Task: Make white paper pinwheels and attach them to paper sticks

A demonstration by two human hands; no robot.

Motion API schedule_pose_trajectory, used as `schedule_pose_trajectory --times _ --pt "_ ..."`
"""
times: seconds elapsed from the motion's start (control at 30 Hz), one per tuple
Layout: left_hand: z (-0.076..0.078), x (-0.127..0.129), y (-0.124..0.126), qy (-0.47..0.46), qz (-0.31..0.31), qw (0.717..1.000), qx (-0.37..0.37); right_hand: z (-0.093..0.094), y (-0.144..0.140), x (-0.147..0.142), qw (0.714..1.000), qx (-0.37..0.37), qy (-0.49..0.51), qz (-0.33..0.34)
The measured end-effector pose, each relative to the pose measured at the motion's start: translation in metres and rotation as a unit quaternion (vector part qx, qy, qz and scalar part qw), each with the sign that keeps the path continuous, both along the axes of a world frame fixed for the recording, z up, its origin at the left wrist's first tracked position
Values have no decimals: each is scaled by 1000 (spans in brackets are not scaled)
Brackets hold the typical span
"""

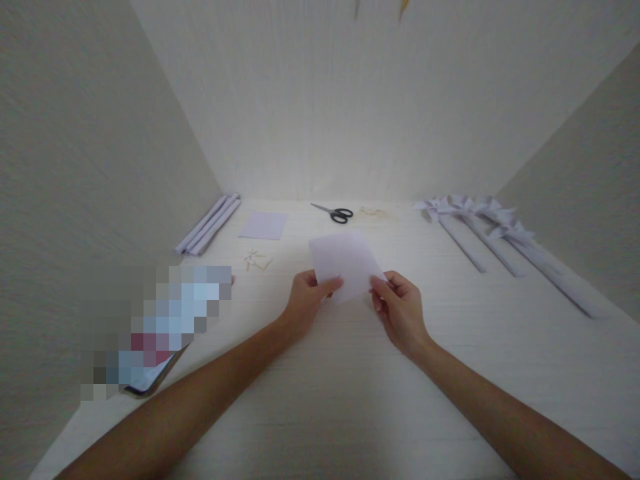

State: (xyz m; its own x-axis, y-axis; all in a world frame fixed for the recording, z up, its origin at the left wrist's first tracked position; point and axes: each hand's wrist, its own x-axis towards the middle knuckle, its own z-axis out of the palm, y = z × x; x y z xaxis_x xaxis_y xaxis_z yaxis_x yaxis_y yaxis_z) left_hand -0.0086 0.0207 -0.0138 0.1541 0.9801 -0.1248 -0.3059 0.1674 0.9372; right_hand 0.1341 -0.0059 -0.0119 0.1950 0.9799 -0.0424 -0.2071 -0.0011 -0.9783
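A pale, roughly square sheet of paper (349, 261) is held up between my two hands, tilted above the table. My left hand (309, 297) grips its lower left part, thumb on top and fingers underneath. At the lower right corner my right hand (399, 303) pinches the paper between thumb and fingers. Beyond the sheet lies a pair of scissors (336, 212) with black handles, blades pointing left. Another square of paper (264, 225) rests flat on the table to the left.
Rolled paper sticks (210, 225) lie at the back left, near a small pile of thin sticks (257, 259). A partly blurred phone (160, 363) leans at left. Several paper pinwheels (475, 220) lie right. Tan bits (375, 212) sit beside the scissors. Walls enclose three sides.
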Motion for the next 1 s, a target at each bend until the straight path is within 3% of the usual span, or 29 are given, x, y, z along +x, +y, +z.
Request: schedule_pose_trajectory --times 0.07,0.2,0.4,0.53,0.73,1.0 --pt "2 0 -3 46 -24 998 22 0 2 2 999 14 24 -24" --pt "11 2 -10 105 -12 994 33 -1 3 2 1000 19 20 -13" --pt "13 4 -12 127 9 991 47 -2 -2 -1 992 -12 -97 81" --pt "12 3 -11 106 -22 992 63 2 -4 -2 972 4 -168 167" --pt "17 4 -9 86 73 994 13 5 -5 -2 960 -8 -183 213" --pt "15 4 -8 76 86 993 1 -2 -5 -1 961 -6 -176 213"
